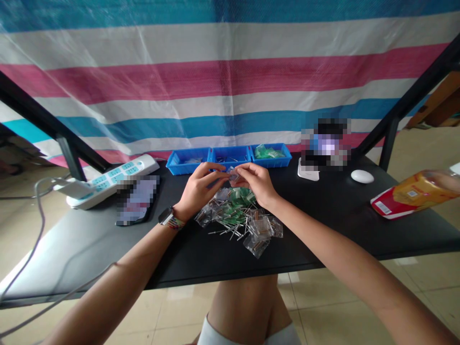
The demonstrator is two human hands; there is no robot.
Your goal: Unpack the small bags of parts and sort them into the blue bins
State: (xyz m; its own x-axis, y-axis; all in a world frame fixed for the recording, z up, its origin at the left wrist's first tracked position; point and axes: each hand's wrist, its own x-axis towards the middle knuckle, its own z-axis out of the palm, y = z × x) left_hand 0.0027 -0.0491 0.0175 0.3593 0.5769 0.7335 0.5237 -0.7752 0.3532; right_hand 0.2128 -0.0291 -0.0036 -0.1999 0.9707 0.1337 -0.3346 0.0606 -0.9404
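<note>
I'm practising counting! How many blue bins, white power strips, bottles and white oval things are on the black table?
Blue rectangular plastic bins: 3
Long white plastic power strip: 1
Red-and-orange plastic bottle: 1
Smooth white oval thing: 1
Total: 6
Left out: small clear plastic packets, too jumbled to count.

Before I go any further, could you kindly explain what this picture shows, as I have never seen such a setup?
There is no machine here, only a person's two bare hands. One camera, worn on that person's head, looks forward and down. The right hand pinches a small clear packet; the left hand has its fingertips beside it, too small to tell whether they grip. Below, on the black table, lies a pile of thin metal pins, clear bags and green bags. Behind stand three blue trays, with a white power strip to the left.
</note>
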